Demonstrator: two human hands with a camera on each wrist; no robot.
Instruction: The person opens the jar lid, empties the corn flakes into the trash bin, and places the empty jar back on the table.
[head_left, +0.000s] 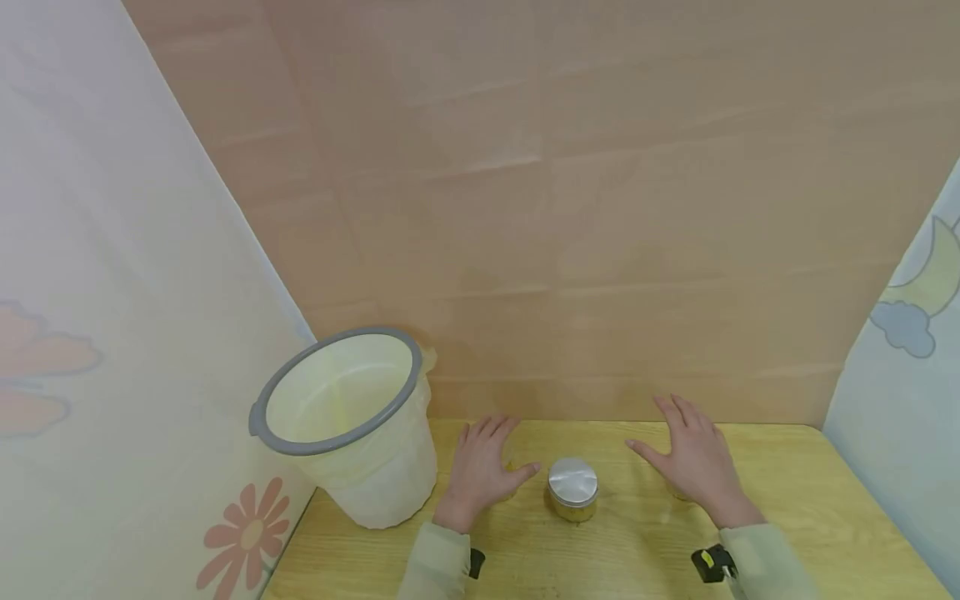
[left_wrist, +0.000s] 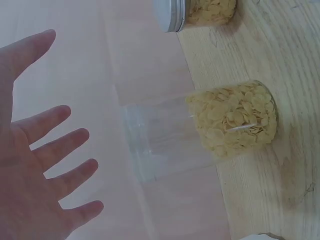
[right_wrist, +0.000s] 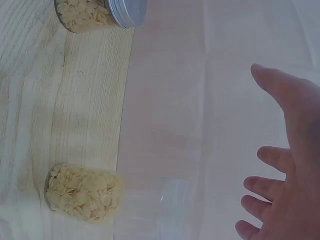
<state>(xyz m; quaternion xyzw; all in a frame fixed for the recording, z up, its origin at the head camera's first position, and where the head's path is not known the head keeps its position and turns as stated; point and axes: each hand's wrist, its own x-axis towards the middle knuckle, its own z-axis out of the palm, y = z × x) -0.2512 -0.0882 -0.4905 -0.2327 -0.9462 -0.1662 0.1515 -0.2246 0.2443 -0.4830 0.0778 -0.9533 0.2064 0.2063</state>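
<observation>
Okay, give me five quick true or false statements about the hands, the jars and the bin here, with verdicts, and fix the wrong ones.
1. A clear round jar with a silver metal lid stands between the left hand and the right hand. True.
2. That lidded jar lies on its side. False: it stands upright.
3. A white round bin with a grey rim stands left of the left hand. True.
4. The left hand grips a jar. False: its fingers are spread and hold nothing.
5. A clear cylindrical jar near the right hand contains pale yellow flakes. True.
</observation>
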